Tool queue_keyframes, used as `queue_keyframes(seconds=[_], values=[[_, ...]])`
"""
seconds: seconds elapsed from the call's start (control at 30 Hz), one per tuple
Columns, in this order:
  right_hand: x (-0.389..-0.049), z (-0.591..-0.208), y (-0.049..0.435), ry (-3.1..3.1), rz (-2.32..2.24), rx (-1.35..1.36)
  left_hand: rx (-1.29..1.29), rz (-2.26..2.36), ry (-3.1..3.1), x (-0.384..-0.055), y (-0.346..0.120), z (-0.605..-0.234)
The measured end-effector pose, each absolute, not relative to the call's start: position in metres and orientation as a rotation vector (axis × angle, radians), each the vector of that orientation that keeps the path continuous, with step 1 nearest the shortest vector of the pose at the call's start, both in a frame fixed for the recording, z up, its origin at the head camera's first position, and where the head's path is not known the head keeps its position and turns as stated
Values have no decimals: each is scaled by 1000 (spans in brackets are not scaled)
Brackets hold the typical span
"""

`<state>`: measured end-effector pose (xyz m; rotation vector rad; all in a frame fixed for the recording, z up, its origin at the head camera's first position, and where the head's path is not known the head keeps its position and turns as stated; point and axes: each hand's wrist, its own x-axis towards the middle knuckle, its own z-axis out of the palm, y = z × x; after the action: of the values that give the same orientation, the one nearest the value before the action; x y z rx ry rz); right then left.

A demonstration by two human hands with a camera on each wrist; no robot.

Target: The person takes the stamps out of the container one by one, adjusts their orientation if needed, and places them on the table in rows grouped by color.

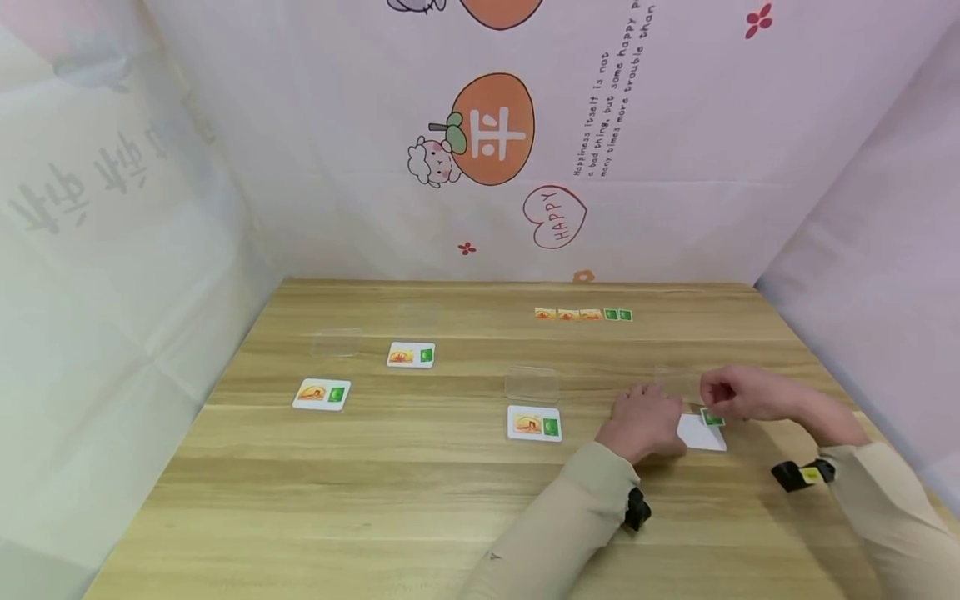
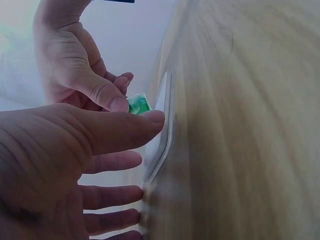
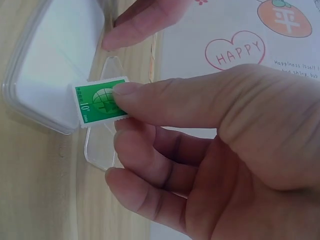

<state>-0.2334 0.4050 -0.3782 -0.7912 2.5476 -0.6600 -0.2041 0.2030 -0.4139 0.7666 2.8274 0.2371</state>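
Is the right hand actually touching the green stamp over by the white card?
Touching. The right wrist view shows it plainly: the right hand holds the green stamp with its thumb lying over one end.

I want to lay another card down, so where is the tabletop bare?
The widest bare stretch of tabletop is near left, bordered by the leftmost card, the central card and the left sleeve. A smaller patch lies between the farthest card and the stamp row. Crowded at right: left hand, right hand, white card, green stamp.
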Motion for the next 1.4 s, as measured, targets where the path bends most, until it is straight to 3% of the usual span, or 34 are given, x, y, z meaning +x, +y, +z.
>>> queue_keyframes(seconds=[1.4], values=[[-280,-369,406,2540,-759,-564,801,156,2838,-205,200,-417]])
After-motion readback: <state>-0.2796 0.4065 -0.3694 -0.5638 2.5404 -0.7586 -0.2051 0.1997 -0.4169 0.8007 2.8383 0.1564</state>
